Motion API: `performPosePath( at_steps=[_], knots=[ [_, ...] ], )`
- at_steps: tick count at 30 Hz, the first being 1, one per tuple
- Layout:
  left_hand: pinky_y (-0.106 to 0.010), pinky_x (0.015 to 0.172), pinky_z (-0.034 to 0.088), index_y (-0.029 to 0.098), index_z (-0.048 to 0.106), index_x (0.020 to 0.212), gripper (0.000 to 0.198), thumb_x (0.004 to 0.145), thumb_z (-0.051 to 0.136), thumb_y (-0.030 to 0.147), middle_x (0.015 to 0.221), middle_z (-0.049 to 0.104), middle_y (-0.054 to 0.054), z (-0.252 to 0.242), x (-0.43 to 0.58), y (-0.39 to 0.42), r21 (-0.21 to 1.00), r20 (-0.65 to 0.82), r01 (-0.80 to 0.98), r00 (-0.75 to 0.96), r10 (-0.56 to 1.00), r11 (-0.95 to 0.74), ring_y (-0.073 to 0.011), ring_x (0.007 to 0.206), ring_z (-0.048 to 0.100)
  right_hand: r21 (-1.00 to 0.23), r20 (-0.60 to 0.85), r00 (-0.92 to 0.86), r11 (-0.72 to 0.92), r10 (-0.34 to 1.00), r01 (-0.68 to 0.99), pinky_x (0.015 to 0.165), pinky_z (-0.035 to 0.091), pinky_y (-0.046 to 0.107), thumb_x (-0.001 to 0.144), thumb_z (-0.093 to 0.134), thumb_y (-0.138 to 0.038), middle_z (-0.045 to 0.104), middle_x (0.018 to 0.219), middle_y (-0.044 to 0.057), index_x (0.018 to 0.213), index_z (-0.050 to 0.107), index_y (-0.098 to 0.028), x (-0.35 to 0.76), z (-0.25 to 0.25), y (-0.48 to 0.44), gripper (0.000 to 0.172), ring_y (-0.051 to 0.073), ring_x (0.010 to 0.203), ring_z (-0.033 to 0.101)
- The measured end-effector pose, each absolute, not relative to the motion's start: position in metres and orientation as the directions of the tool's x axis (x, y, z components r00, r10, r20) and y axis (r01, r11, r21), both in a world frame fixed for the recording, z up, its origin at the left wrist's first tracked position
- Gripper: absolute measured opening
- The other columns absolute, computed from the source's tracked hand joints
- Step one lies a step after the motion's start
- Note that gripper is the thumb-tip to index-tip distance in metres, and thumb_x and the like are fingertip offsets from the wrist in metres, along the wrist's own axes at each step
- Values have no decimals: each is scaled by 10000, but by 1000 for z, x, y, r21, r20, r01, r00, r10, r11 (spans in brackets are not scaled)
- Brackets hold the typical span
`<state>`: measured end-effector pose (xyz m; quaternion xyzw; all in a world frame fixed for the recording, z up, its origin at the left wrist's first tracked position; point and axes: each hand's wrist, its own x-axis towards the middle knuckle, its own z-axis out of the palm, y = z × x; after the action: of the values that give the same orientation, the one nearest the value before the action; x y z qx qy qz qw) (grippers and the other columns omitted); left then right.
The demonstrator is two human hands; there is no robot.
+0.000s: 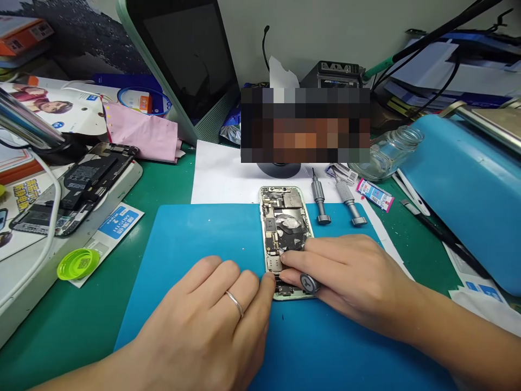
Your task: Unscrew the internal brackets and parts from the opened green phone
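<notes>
An opened phone [284, 225] with its boards and parts bare lies on a blue work mat [195, 250]. My right hand [350, 277] rests over the phone's lower half, fingers closed round a small screwdriver [308, 283] whose round grey cap points toward me. My left hand [215, 315], a ring on one finger, lies on the mat at the phone's lower left corner, fingers together and fingertips touching the phone's edge. The screwdriver's tip is hidden under my fingers.
Two more screwdrivers [319, 202] [350, 205] lie right of the phone. A second opened phone [77, 187] sits at left, with a green lid [78, 264] nearby. A monitor [183, 60], glass jar [386, 152] and blue machine [468, 184] stand behind and right.
</notes>
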<state>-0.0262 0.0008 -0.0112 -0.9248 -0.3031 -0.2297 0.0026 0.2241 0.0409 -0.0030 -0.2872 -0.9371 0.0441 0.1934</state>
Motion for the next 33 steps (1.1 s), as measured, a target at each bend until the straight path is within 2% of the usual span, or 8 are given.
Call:
performPosePath(
  at_steps=[5,10,15,25,33],
  knots=[
    [-401,617,442,58,721,1227,297,965,611,146,815,706,-50,-12,-26,1,132,426,555,716,553,-821,-217,702,624,-192,340,-759,831,555,522,541,352,296,1048,539,-143,661,705,5,989,704,-139,224,-1,40,175,137,602,583],
    [-401,608,442,56,720,1222,291,973,607,156,820,709,-54,-12,-27,0,120,425,557,720,549,-822,-220,701,630,-179,353,-756,833,552,524,534,347,299,1064,526,-165,655,692,7,958,703,-139,223,-1,41,208,138,595,579],
    [-393,606,447,57,731,1194,278,976,597,166,797,703,-51,-13,-27,0,120,432,559,715,550,-821,-216,685,631,-217,345,-742,818,575,533,544,360,288,1064,572,-223,662,694,0,973,716,-141,221,-1,41,189,122,593,584],
    [-390,617,468,60,713,1217,277,1014,545,146,838,736,-49,-14,-27,0,99,417,554,731,540,-826,-204,721,693,-178,349,-733,809,584,560,517,303,310,1073,526,-194,541,624,-28,953,741,-158,218,1,38,249,129,541,479],
    [-391,631,480,63,714,1211,277,1018,536,150,834,728,-45,-12,-26,2,118,434,553,719,543,-825,-203,715,684,-197,361,-728,810,583,552,529,312,305,1068,558,-218,569,641,-19,932,733,-148,220,-1,39,232,123,558,500]
  ],
)
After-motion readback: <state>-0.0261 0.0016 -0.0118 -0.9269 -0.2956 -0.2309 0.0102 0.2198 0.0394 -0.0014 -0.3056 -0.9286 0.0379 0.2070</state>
